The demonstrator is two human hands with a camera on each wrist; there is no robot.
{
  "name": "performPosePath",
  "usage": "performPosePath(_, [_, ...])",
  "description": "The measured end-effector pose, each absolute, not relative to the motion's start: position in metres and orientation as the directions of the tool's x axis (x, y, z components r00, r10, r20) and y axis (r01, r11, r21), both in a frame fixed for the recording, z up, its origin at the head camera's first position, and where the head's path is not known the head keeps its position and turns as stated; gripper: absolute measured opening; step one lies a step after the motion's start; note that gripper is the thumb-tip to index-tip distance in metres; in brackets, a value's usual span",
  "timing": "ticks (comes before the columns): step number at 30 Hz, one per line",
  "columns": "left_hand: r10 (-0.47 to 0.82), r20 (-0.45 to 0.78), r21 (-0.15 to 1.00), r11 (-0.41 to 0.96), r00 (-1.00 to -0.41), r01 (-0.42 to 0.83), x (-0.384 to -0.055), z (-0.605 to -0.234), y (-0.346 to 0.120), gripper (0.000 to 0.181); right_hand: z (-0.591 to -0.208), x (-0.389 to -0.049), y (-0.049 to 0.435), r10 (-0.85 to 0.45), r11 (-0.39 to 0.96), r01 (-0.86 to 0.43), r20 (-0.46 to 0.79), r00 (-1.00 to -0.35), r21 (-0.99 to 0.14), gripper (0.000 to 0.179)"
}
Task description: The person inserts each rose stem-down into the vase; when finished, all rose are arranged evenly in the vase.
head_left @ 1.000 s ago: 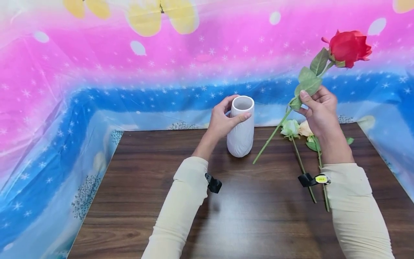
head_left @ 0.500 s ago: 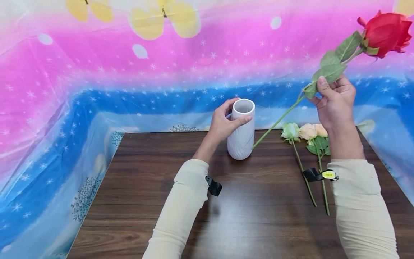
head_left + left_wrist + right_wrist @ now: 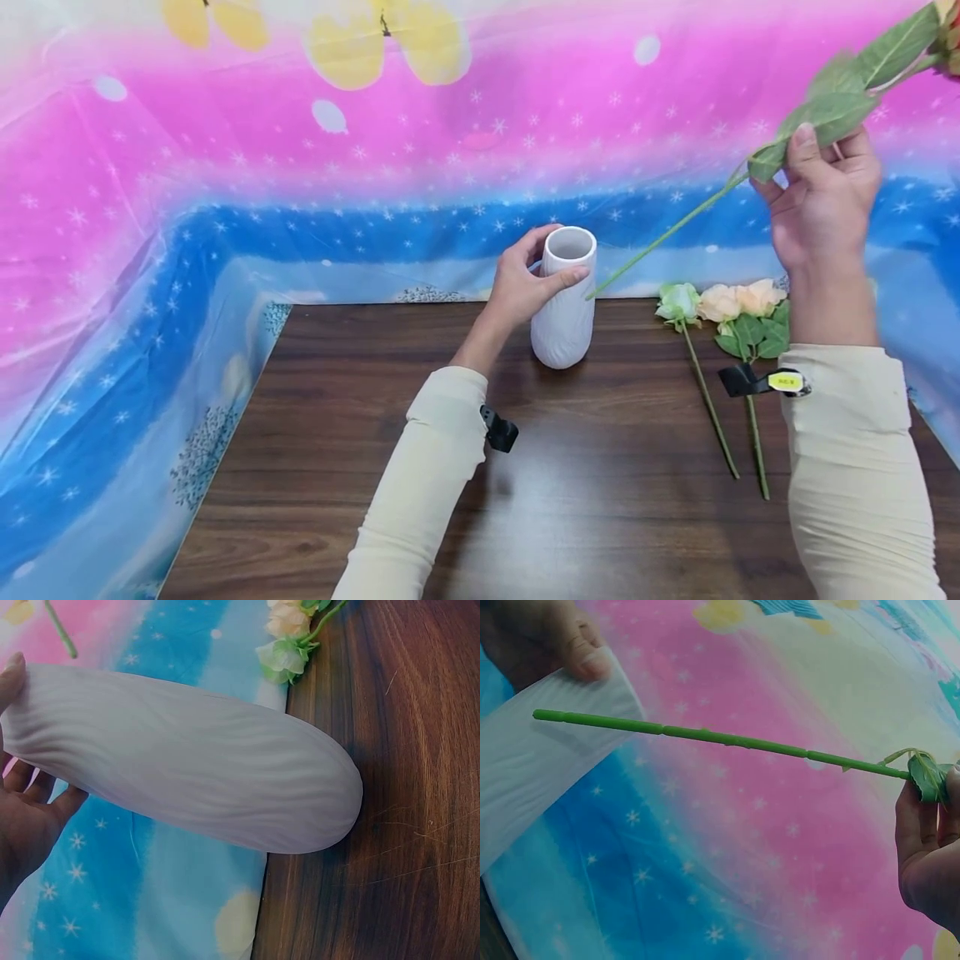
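A white ribbed vase [image 3: 564,325] stands upright near the table's back edge. My left hand [image 3: 521,283] grips it just below the rim, thumb in front; the left wrist view shows the vase wall [image 3: 195,761] up close. To the right, my right hand [image 3: 828,192] pinches a red rose by its leafy stem [image 3: 667,237]. The rose tilts, and its bloom is mostly cut off at the head view's right edge. In the right wrist view the bare green stem [image 3: 735,740] crosses before the vase's upper side; whether the tip touches it I cannot tell.
A pale green rose [image 3: 678,302] and a stem with peach roses [image 3: 738,302] lie on the dark wooden table [image 3: 337,458], right of the vase. A pink and blue patterned cloth [image 3: 420,158] hangs behind. Black wrist straps sit on both sleeves.
My right hand has moved up and to the right, tilting the rose flatter, and its bloom has nearly left the head view. The stem tip has risen. My left hand stays on the vase.
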State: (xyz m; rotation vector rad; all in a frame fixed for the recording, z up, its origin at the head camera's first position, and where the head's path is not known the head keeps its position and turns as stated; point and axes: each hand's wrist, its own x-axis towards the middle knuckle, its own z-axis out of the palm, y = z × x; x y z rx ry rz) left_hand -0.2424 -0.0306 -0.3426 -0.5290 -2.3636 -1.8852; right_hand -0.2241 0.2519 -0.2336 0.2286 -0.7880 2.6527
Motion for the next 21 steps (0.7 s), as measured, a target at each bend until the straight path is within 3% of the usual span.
performPosePath(11, [0.224, 0.296, 0.926, 0.17, -0.928, 0.337, -0.244, -0.343, -0.029, 0.066, -0.208, -0.227, 0.253, 0.398, -0.718, -0.49, 0.285, -0.872, -0.494, 0.02])
performPosePath(21, [0.221, 0.279, 0.931, 0.178, -0.935, 0.32, -0.245, -0.341, -0.03, 0.069, -0.196, -0.225, 0.249, 0.419, -0.624, -0.569, 0.385, -0.822, -0.536, 0.026])
